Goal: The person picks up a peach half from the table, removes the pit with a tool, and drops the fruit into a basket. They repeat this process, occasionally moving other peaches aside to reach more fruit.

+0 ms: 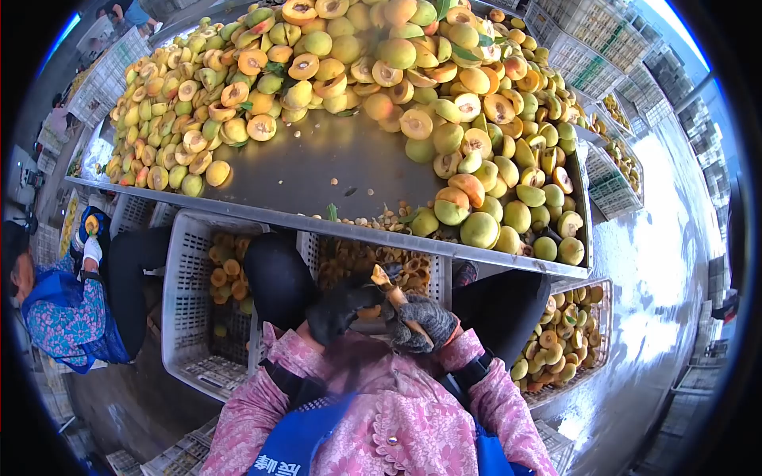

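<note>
My left hand, in a dark glove, is raised over my lap and smeared by motion; its fingers are not clear. Close beside it on the right, my right hand, in a grey knit glove, is curled closed. A narrow tan shape with a pale yellow tip sticks up from it, and I cannot make out what it is. Below both hands, between my knees, a white crate holds cut yellow peach pieces. Beyond it, whole and halved peaches are heaped on a metal table.
Left of my knee stands a white crate with peach halves inside. On the right, another crate is full of peaches. A co-worker sits at far left, holding a peach. Stacked crates stand behind the table, beside a wet floor.
</note>
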The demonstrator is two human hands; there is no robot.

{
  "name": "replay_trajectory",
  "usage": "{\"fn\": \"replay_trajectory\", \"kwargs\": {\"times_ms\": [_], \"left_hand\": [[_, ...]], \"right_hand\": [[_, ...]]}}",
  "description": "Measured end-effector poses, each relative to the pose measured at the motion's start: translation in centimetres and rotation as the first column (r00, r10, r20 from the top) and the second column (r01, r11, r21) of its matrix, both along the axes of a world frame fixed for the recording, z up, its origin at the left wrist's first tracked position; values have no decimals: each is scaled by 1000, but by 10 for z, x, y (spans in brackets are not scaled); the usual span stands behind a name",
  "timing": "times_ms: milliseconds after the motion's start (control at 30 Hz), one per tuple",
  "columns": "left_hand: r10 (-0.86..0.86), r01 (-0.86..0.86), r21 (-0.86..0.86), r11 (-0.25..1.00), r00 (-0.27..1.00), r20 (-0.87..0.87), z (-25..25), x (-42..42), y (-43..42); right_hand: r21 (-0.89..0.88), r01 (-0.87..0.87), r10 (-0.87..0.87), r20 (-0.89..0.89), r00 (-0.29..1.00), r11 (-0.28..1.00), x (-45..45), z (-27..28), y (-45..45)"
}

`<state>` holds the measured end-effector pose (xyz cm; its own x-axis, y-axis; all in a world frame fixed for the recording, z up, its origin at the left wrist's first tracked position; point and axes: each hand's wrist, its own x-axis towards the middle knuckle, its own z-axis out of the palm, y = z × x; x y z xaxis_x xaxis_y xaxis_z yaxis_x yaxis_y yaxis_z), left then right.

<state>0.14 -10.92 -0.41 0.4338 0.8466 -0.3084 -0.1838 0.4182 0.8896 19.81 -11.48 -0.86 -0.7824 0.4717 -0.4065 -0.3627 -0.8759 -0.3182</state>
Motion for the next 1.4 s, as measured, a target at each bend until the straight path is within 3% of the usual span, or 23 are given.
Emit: {"fn": "replay_trajectory", "kwargs": {"times_ms": [33, 100, 167, 200, 300, 400, 500, 600, 667, 733, 767, 833, 900, 1000, 1133, 1200, 1267, 1300, 1400], "left_hand": [[-10, 54, 253, 966, 985, -174, -10, 0, 2], [106, 263, 648, 715, 875, -472, -34, 0, 8], [41, 37, 303, 952, 968, -246, -32, -3, 7], [50, -40, 81, 996, 991, -123, -27, -4, 7], [-76, 133, 199, 971, 960, -270, -13, -4, 9], [32, -30, -20, 999, 996, 81, 11, -4, 6], [124, -95, -129, 987, 964, 236, 2, -7, 6], [145, -134, -79, 988, 976, 163, 7, -2, 6], [114, -98, 150, 984, 988, -105, -8, -6, 5], [179, -134, 200, 971, 958, -223, -29, -12, 6], [241, -214, 140, 967, 947, -212, -35, -14, 7], [306, -208, 304, 930, 896, -322, -43, -17, 4], [376, 68, 656, 752, 773, -511, -40, -17, 4], [391, -153, 560, 814, 857, -335, -19, -10, 1], [377, -173, 512, 841, 867, -327, -10, -8, -1], [318, -149, 456, 878, 892, -321, -2, -2, 0], [295, -129, 465, 876, 906, -304, 3, 3, -1], [284, -119, 471, 874, 912, -296, 3, 4, -1], [254, -267, 230, 936, 963, 84, -17, 8, -2]], "right_hand": [[25, 0, 0, 32, 999, 1000, 1, 2, 2], [72, -8, 0, 101, 995, 997, 3, 10, 2], [45, -34, 29, 115, 993, 998, 1, 15, 2], [31, -45, 41, 118, 992, 999, 0, 16, 2], [50, -52, 44, 153, 987, 997, -3, 17, 0], [50, 11, -25, 282, 959, 999, -4, 31, 1], [33, 36, -43, 232, 972, 999, -2, 18, 1], [115, 42, -76, 308, 948, 992, -6, 27, 2], [82, 85, -103, 238, 966, 993, -3, 20, 0], [102, 81, -102, 212, 972, 991, 7, 13, 0], [137, 54, -84, 221, 972, 989, 15, 10, 1], [181, 63, -108, 251, 962, 981, 17, 8, 2], [204, 140, -196, 292, 936, 969, 9, 15, 2], [218, 18, -93, 339, 936, 976, 2, 30, -1], [465, -266, -73, 592, 803, 845, -1, 23, -3], [778, -383, -315, 574, 756, 498, -4, 29, -7], [826, -475, -398, 563, 724, 303, -4, 29, -9], [796, -509, -369, 604, 706, 328, -3, 23, -9], [642, -601, -268, 757, 596, 476, -8, 21, -7]]}}
